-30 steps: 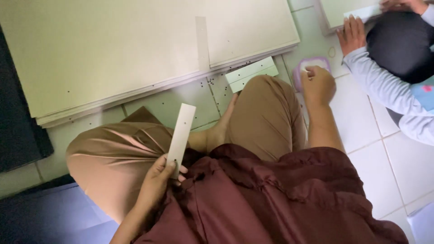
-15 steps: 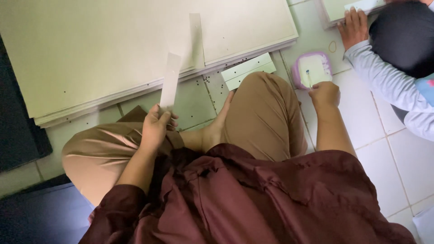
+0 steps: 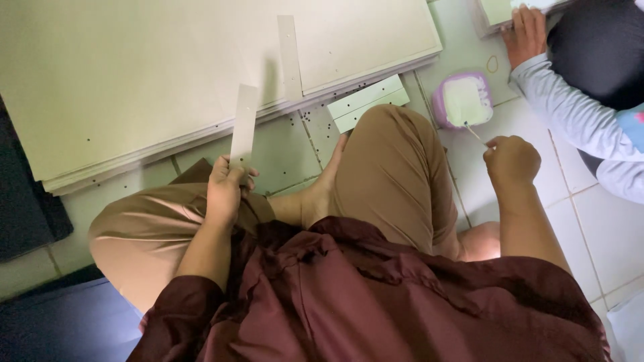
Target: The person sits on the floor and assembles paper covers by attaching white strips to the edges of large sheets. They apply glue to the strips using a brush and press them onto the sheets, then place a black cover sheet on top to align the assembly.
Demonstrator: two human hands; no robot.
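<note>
I sit cross-legged on a tiled floor in tan trousers and a maroon shirt. My left hand [image 3: 228, 191] grips the lower end of a narrow pale cardboard strip [image 3: 243, 124], held upright over my left knee. My right hand [image 3: 511, 161] pinches a thin stick [image 3: 473, 133] whose tip reaches into a small purple tub of white paste [image 3: 463, 100] on the floor. A second pale strip [image 3: 290, 57] lies on the large pale board [image 3: 168, 74] ahead of me.
Two small pale green pieces [image 3: 367, 102] lie by the board's edge near my right knee. Another person in a grey sleeve [image 3: 570, 117] rests a hand [image 3: 523, 33] on the floor at the upper right. A dark mat [image 3: 27, 208] lies to the left.
My left hand has lifted the strip from my lap up and forward over my knee. My right hand drew back from the tub and now holds the stick at it.
</note>
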